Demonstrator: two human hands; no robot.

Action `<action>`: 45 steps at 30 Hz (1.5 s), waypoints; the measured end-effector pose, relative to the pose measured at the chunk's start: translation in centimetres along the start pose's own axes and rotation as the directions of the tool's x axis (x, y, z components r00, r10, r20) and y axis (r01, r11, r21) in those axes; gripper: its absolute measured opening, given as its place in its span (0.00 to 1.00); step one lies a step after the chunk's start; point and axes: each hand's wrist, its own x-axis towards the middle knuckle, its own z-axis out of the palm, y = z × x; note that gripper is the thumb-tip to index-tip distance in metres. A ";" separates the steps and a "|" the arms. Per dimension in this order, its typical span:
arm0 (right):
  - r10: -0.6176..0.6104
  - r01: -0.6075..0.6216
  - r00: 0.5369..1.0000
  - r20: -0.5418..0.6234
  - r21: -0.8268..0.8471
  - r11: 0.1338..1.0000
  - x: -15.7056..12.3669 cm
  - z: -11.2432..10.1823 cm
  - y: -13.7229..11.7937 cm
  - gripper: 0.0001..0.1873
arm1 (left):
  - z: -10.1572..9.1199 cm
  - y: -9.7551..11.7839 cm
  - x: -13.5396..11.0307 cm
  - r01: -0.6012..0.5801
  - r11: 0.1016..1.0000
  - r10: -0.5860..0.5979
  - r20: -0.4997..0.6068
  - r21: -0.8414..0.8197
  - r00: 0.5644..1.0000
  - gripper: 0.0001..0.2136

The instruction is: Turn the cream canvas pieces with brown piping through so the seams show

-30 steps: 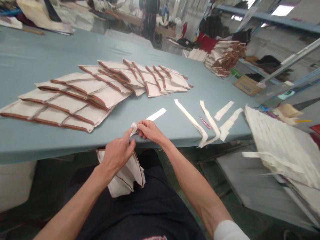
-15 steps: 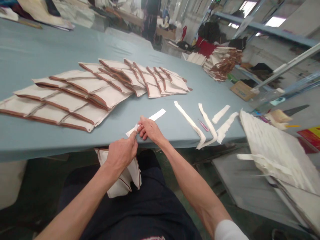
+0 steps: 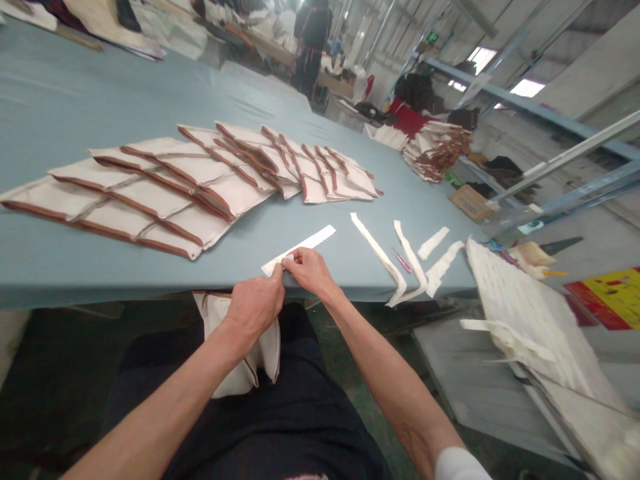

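At left on the table (image 3: 90, 270), the overlapping pouches (image 3: 175, 163) lie in the same arrangement as a second ago. A loose pouch (image 3: 215, 312) hangs at the near edge, over the lap, partly behind the left hand (image 3: 257, 298). That hand is curled, forefinger reaching to a white scrap (image 3: 289, 259); whether it grips scrap or pouch, I cannot tell. The white strip (image 3: 316, 237) lies flat near the table's edge; its near end, hidden a second ago, now shows beyond the fingertips. The right hand (image 3: 287, 263) pinches the scrap over the strip. So the handling has shifted up along the strip, and scrap and strip now look like separate pieces. Farther right, the pale bands (image 3: 376, 251) and pink tool (image 3: 402, 261) lie untouched.
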 end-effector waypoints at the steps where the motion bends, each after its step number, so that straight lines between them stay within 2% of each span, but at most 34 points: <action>1: 0.001 -0.001 1.000 0.010 -0.001 1.000 0.0 0.0 0.2 0.09 | 0.0 -0.1 -0.1 -0.005 1.000 0.005 -0.001 0.000 1.000 0.19; 4: -0.001 0.001 1.000 0.025 -0.002 1.000 0.1 0.0 0.8 0.13 | 0.2 -0.3 -0.2 -0.015 1.000 0.015 0.001 0.011 1.000 0.19; 9: 0.019 -0.019 1.000 -0.001 0.020 1.000 0.9 -0.4 2.5 0.14 | 0.3 -0.3 -0.2 -0.013 0.998 0.012 0.025 0.054 1.000 0.18; 14: 0.057 -0.057 0.998 -0.010 0.032 0.998 2.8 -2.6 5.6 0.17 | 0.0 -0.1 -0.2 -0.020 0.994 0.016 0.040 0.104 0.999 0.18; 18: -0.003 0.002 0.999 -0.036 -0.039 0.999 5.2 -5.2 7.3 0.17 | -0.2 -0.1 0.0 -0.022 0.989 0.017 0.041 0.147 0.999 0.19; 22: -0.070 0.055 0.993 -0.091 -0.165 0.985 8.1 -7.7 8.0 0.17 | -0.3 0.0 0.3 -0.047 0.985 0.041 0.038 0.167 0.998 0.22; 30: -0.056 -0.062 0.951 -0.305 -0.365 0.929 13.2 -14.5 10.0 0.19 | 0.0 -0.1 0.7 -0.051 0.984 0.043 0.050 0.173 0.998 0.25; 34: -0.055 -0.131 0.919 -0.390 -0.434 0.891 14.6 -17.9 10.6 0.19 | 0.1 -0.2 0.8 -0.039 0.983 0.027 0.071 0.179 0.997 0.26; 40: -0.059 -0.208 0.862 -0.504 -0.456 0.866 16.0 -22.4 9.8 0.19 | 0.2 -0.3 1.1 -0.043 0.986 0.027 0.098 0.162 0.995 0.27; 45: -0.062 -0.236 0.818 -0.572 -0.431 0.871 15.2 -26.5 8.6 0.18 | 0.0 -0.2 1.0 -0.033 0.990 0.024 0.067 0.138 0.997 0.26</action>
